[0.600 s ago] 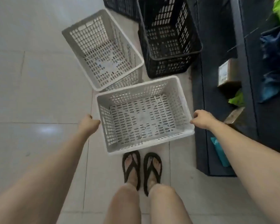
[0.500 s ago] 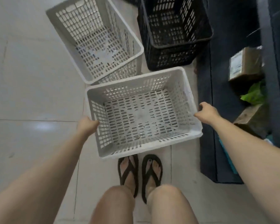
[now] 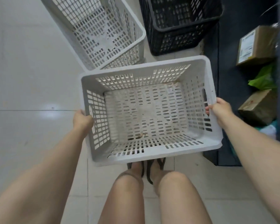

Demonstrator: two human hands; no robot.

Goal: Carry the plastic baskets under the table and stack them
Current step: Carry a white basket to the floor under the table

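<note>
A grey slotted plastic basket (image 3: 153,155) hangs above the floor in front of my knees, empty apart from a scrap of debris. My left hand (image 3: 82,120) grips its left short rim, my right hand (image 3: 218,108) grips the right rim beside the handle slot. A second grey basket (image 3: 132,26) stands on the tiles just beyond, at the upper left. A black basket (image 3: 184,28) sits at the top, next to the dark furniture.
Dark furniture (image 3: 223,78) runs along the right, with cardboard boxes (image 3: 255,46) and a green bag (image 3: 263,78) beneath or beside it. Pale floor tiles (image 3: 31,78) stretch to the left. My feet in black sandals (image 3: 145,168) stand under the held basket.
Both hands have closed on the near grey basket's short rims and lifted it off the floor toward me; it now looks larger and covers most of my feet.
</note>
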